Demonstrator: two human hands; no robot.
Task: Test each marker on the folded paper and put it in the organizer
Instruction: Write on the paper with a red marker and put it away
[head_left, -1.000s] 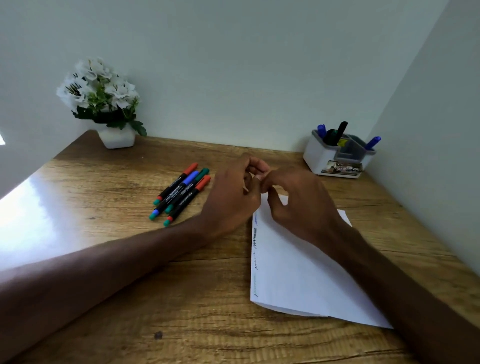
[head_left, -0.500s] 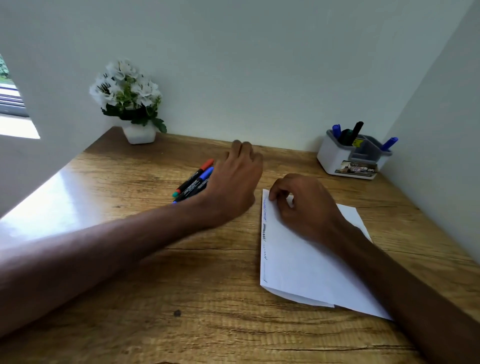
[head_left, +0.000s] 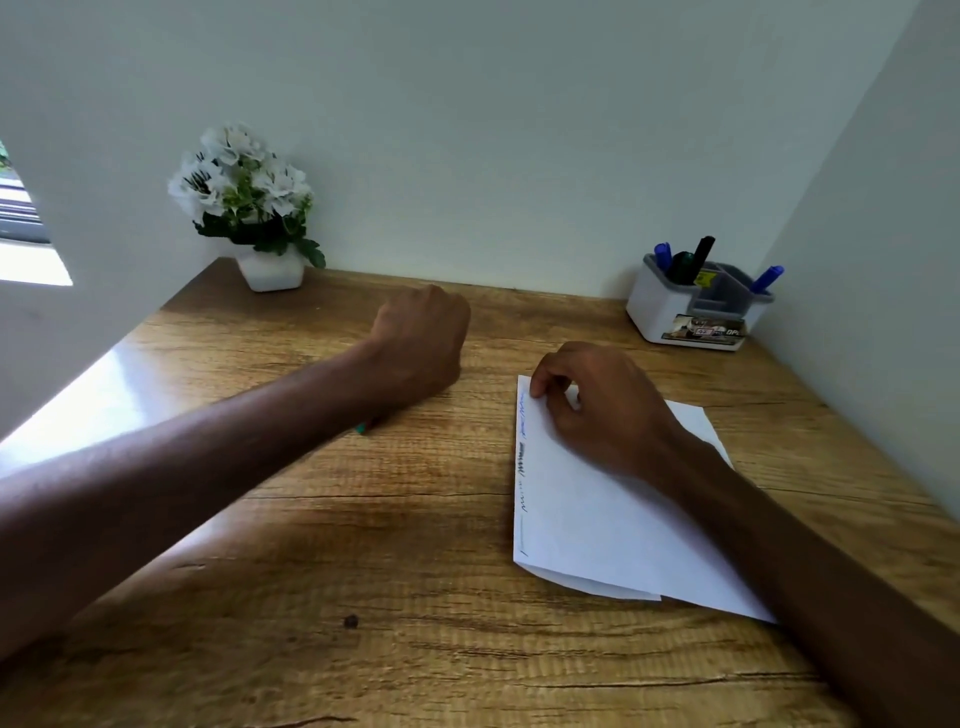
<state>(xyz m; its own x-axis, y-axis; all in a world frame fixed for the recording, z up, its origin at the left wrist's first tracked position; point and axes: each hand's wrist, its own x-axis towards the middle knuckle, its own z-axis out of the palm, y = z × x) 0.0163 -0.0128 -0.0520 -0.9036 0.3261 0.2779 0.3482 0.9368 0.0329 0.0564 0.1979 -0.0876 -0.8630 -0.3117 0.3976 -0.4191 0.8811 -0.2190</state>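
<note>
My left hand curls over the markers on the desk; I cannot tell whether its fingers grip one. My right hand rests curled on the folded paper, grip unclear. Probably picking up: next comes uncapping, scribbling, then the far-right organizer.

Table: warm brown wood grain, one dark knot at lower centre. Folded paper, centre right: white, with blue and black scribbles down its left edge. Organizer, upper right: white shell, grey insert, blue marker caps. Marker tip, centre left: green. Flowers, upper left: white with green leaves.
</note>
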